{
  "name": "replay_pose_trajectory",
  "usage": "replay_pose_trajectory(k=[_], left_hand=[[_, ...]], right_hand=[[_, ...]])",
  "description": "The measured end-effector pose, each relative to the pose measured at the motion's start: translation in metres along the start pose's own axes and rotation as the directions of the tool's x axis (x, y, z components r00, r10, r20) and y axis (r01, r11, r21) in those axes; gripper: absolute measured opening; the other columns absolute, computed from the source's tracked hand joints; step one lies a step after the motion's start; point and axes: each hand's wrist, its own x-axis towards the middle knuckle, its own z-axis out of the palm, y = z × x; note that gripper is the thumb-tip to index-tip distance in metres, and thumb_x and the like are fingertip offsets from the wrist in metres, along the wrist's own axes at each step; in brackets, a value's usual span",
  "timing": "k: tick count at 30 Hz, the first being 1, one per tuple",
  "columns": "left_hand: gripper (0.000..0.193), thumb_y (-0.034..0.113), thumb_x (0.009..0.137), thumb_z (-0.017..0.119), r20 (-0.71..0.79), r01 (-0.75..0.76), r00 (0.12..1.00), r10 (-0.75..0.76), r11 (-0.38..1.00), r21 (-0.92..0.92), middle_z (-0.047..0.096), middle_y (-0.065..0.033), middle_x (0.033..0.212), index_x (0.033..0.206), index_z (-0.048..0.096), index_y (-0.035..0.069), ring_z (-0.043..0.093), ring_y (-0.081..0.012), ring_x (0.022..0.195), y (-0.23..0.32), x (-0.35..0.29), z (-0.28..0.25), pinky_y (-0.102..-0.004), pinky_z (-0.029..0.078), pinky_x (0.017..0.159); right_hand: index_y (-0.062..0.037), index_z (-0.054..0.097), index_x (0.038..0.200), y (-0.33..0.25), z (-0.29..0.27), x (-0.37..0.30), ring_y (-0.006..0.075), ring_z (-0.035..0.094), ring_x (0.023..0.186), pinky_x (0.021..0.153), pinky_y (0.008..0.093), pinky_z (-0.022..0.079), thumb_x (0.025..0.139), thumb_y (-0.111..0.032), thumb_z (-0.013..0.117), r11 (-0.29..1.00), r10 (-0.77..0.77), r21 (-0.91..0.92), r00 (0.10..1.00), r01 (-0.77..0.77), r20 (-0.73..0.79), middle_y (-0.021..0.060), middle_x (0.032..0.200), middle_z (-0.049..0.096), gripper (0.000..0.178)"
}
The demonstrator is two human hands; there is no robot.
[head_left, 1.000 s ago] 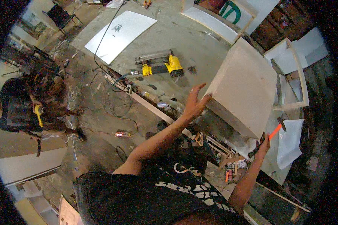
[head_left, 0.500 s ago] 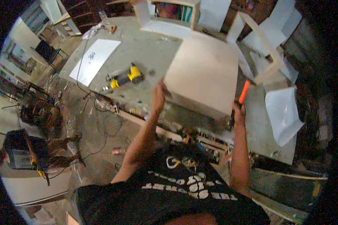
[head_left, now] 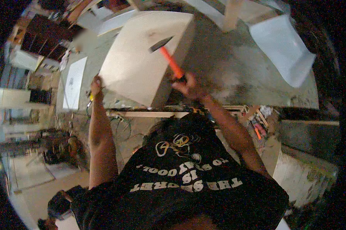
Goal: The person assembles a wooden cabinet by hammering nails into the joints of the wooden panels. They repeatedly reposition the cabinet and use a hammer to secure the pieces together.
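My right hand (head_left: 188, 87) is closed around the orange handle of a hammer (head_left: 172, 64), with the fingers wrapped near its lower end. The dark head of the hammer appears over the pale top of a big box (head_left: 134, 57); whether it touches this surface, I cannot tell. My left hand (head_left: 97, 85) is at the left edge of the same box, and its fingers are small and blurred, so I cannot say how far they are open or if they grip the edge.

The box lies on the grey workbench (head_left: 234, 82), in front of me and a little to the left, and its darker side faces to my right. Just beside my left hand there is something yellow (head_left: 91, 96), mostly hidden by the wrist. Farther left, a white sheet (head_left: 74, 82) with dark marks lies flat. On the right, well apart from the hammer, a pale, curved sheet (head_left: 284, 51) covers the far part of the bench. Behind the box, a white panel (head_left: 119, 21) stands close. A light wooden strip (head_left: 150, 114) runs along the near edge, between the bench and my black shirt (head_left: 180, 172). Below the bench, at right, lies mixed clutter (head_left: 259, 124) with an orange piece in it.
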Motion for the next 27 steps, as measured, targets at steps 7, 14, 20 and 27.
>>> replay_pose_trajectory(k=[7,14,20,27], left_hand=[[0.054,0.026,0.097,0.054,-0.191,-0.156,0.965,0.18,0.979,0.135,0.047,-0.0214,0.132,0.143,0.035,0.005,0.045,-0.0342,0.119,0.048,-0.084,0.058,-0.0417,0.037,0.098],[0.089,0.043,0.097,0.054,-0.127,0.178,0.963,-0.238,0.915,-0.361,0.015,-0.0295,0.158,0.153,0.006,-0.006,0.015,-0.0392,0.148,0.15,-0.213,0.179,-0.0424,0.016,0.12],[0.092,0.041,0.099,0.053,-0.164,0.191,0.951,-0.263,0.914,-0.357,0.005,-0.0296,0.163,0.156,-0.005,-0.004,0.004,-0.0401,0.152,0.132,-0.179,0.176,-0.0448,0.007,0.123],[0.09,0.043,0.1,0.049,-0.161,0.087,0.973,-0.163,0.913,-0.398,0.007,-0.0263,0.164,0.158,-0.008,0.005,0.003,-0.0382,0.153,0.143,-0.191,0.151,-0.0458,0.006,0.123]], right_hand=[[-0.0042,0.07,0.103,0.07,-0.128,0.15,0.0156,0.063,0.084,0.077,0.0338,0.052,0.09,-0.037,0.073,0.953,0.007,-0.286,0.952,-0.099,-0.305,0.0061,0.089,0.069,0.035],[-0.0045,0.069,0.107,0.097,-0.147,0.227,0.016,0.062,0.085,0.078,0.0336,0.051,0.09,-0.034,0.071,0.929,0.151,-0.313,0.975,-0.197,-0.164,0.0057,0.091,0.068,0.034],[-0.0047,0.069,0.11,0.1,-0.17,0.216,0.0164,0.062,0.085,0.078,0.0334,0.051,0.09,-0.031,0.07,0.886,0.152,-0.396,0.959,-0.24,-0.241,0.0054,0.093,0.068,0.034],[-0.005,0.068,0.114,0.064,-0.166,0.185,0.0168,0.061,0.086,0.079,0.0333,0.051,0.09,-0.029,0.068,0.874,0.098,-0.43,0.949,-0.226,-0.299,0.005,0.095,0.067,0.034]])
